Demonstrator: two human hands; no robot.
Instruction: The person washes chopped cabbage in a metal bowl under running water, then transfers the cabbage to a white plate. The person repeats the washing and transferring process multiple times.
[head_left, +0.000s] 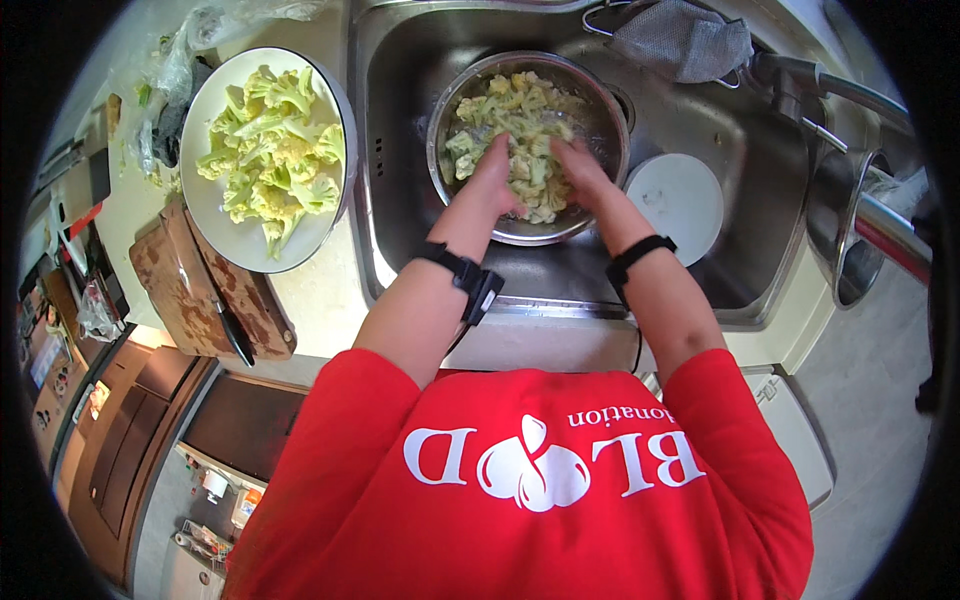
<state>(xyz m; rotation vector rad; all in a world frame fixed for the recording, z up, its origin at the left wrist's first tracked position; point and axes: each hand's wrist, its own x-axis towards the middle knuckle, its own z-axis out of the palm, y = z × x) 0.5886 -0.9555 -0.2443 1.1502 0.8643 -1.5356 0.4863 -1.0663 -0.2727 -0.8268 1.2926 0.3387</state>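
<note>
Both of my hands are down inside a round stainless steel pot (536, 241), among wet cauliflower florets (536, 169) and water. My left hand (495, 174) is at the left of the florets, with its thumb toward the near rim. Opposite it, my right hand (581, 171) touches the florets on the right side. Florets, water and blur hide most of the fingers, so their grip is unclear. The pot stands in a stainless steel sink (401, 225). A white dish with a dark rim (206, 97) on the left counter holds more cut cauliflower (277, 157).
A round white dish (675, 210) lies in the sink right of the pot. A mesh strainer bag (682, 41) hangs near the faucet (862, 94). On the left counter, a knife (234, 330) rests on a wooden cutting board (161, 277), near plastic wrap (176, 82).
</note>
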